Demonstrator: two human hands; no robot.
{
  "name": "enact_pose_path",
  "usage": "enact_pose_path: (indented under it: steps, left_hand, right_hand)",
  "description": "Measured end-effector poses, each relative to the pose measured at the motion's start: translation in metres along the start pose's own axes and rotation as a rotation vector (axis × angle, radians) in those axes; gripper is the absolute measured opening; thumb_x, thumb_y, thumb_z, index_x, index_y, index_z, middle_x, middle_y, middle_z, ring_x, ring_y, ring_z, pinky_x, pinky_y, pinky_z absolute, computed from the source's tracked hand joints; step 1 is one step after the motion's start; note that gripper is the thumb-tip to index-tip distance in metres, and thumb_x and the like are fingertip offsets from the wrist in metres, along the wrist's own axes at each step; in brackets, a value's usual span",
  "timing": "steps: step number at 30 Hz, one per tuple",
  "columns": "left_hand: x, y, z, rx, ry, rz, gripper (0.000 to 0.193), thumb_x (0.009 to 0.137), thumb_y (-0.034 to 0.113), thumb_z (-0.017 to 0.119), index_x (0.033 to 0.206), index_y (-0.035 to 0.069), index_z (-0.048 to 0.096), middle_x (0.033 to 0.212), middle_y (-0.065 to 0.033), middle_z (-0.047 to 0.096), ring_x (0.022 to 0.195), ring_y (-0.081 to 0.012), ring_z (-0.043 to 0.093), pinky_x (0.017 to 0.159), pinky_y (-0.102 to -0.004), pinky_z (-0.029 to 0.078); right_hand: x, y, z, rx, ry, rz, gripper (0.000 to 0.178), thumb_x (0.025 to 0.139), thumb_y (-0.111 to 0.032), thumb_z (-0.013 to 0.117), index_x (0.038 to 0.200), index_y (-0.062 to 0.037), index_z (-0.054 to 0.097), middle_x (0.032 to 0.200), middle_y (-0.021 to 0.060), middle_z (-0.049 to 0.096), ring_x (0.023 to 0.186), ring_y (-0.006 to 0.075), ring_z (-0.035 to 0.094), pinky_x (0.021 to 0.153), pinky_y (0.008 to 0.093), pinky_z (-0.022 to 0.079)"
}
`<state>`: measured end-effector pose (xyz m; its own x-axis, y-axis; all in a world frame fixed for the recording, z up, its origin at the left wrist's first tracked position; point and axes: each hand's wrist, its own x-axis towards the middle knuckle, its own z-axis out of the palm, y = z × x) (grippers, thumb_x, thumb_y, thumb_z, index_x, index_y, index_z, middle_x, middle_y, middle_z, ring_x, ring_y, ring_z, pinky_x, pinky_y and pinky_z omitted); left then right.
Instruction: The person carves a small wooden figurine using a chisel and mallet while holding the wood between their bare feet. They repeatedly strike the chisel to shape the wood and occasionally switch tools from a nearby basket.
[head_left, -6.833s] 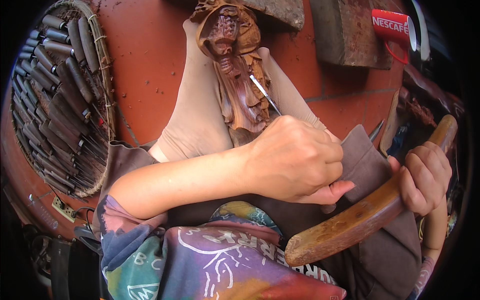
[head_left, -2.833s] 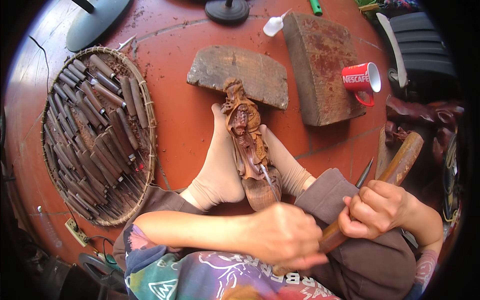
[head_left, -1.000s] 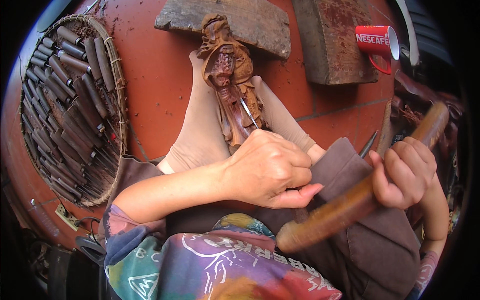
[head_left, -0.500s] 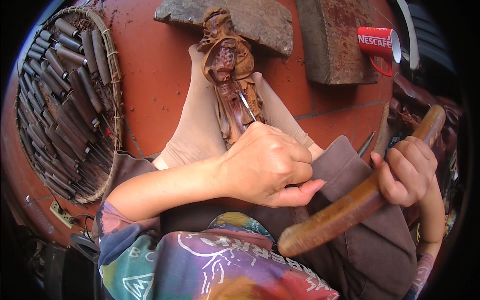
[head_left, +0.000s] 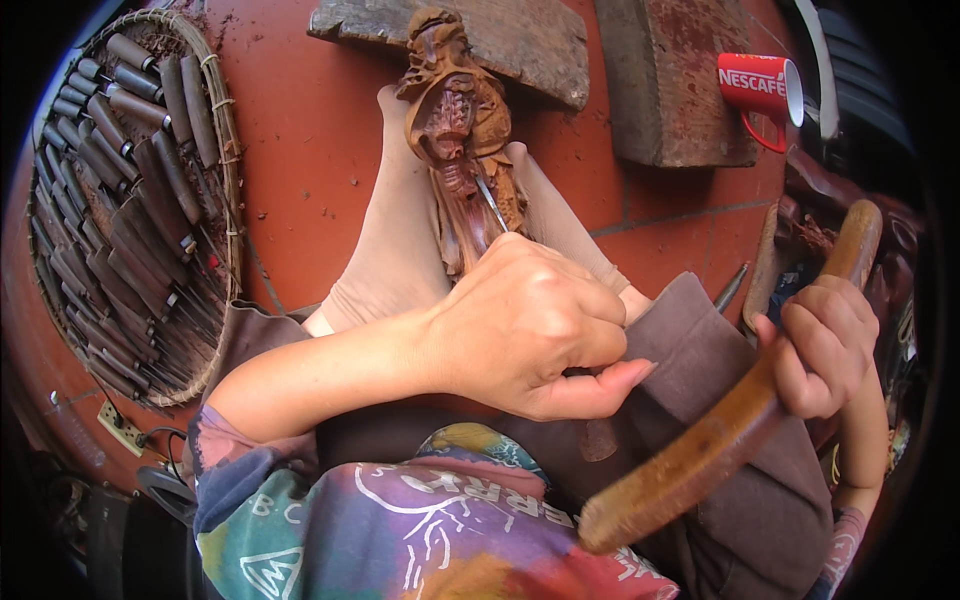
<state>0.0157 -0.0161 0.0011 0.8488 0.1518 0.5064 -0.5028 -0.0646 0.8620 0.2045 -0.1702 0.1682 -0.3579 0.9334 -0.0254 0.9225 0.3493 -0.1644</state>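
Observation:
A carved reddish-brown wooden figure (head_left: 490, 125) is held between my feet, its lower end hidden behind my left hand. My left hand (head_left: 540, 325) is closed around a carving chisel (head_left: 491, 204). The thin metal blade points up and left, with its tip at the figure's lower part. Below the fist the butt of the wooden handle (head_left: 598, 440) shows. On the right, my right hand (head_left: 825, 345) grips a long, curved wooden mallet (head_left: 690, 460) around its upper part. The thick lower end of that mallet hangs over my lap, apart from the chisel's butt.
A round woven basket (head_left: 232, 150) full of wood-handled chisels stands at the left. Weathered wooden blocks (head_left: 520, 45) (head_left: 675, 85) lie at the far side, with a red mug (head_left: 755, 82) on the right one. A power socket (head_left: 122, 428) lies at lower left. Wood chips dot the red tiles.
The mallet's lower end has swung right and down, away from the chisel's butt, which shows more now. My left hand and the chisel have barely shifted.

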Motion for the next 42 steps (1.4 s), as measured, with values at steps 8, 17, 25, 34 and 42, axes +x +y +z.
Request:
enact_pose_path:
  steps: [8,17,25,34,42]
  left_hand:
    - [0.001,0.001,-0.009,-0.014,-0.04,0.001,0.035,0.075,0.013,0.073,0.052,0.009,0.046,0.054,-0.0032,0.04,0.044,-0.0217,0.047,0.04,-0.0359,0.032]
    - [-0.001,0.001,-0.02,-0.043,-0.087,0.01,0.036,0.076,0.012,0.07,0.052,0.009,0.044,0.054,-0.0032,0.04,0.044,-0.0223,0.047,0.04,-0.0365,0.033]
    - [-0.002,-0.004,-0.019,-0.042,-0.104,0.04,0.032,0.076,0.013,0.069,0.053,0.009,0.047,0.054,-0.0033,0.043,0.044,-0.0233,0.048,0.041,-0.0363,0.035]
    - [0.002,-0.002,-0.021,-0.088,-0.086,0.01,0.031,0.079,0.009,0.065,0.054,0.008,0.048,0.054,-0.0039,0.046,0.045,-0.0232,0.049,0.042,-0.0363,0.036]
    - [0.009,0.017,-0.021,0.084,-0.146,0.175,0.039,0.081,0.016,0.07,0.054,0.011,0.043,0.055,-0.0015,0.04,0.044,-0.0195,0.047,0.04,-0.0334,0.035]
  right_hand:
    - [0.001,-0.001,-0.003,-0.005,0.001,0.028,0.029,0.056,0.0,0.073,0.078,-0.0053,0.056,0.067,0.0078,0.06,0.053,0.0212,0.055,0.043,0.0284,0.038]
    - [0.004,-0.01,-0.001,-0.066,0.015,0.058,0.03,0.057,0.002,0.074,0.08,-0.0062,0.057,0.067,0.0063,0.059,0.053,0.021,0.057,0.043,0.0292,0.04]
    - [0.005,-0.009,-0.004,0.002,0.016,0.025,0.026,0.059,-0.002,0.073,0.078,-0.0063,0.057,0.065,0.0057,0.056,0.052,0.0202,0.056,0.042,0.0286,0.039]
    - [0.003,-0.004,-0.002,0.007,0.032,0.029,0.027,0.059,-0.007,0.075,0.078,-0.0067,0.056,0.061,0.0038,0.053,0.051,0.0188,0.052,0.042,0.0286,0.035]
    - [0.003,-0.007,0.001,0.017,0.022,0.07,0.025,0.062,-0.003,0.076,0.076,-0.0075,0.055,0.061,0.0027,0.052,0.05,0.0178,0.053,0.042,0.0275,0.036]
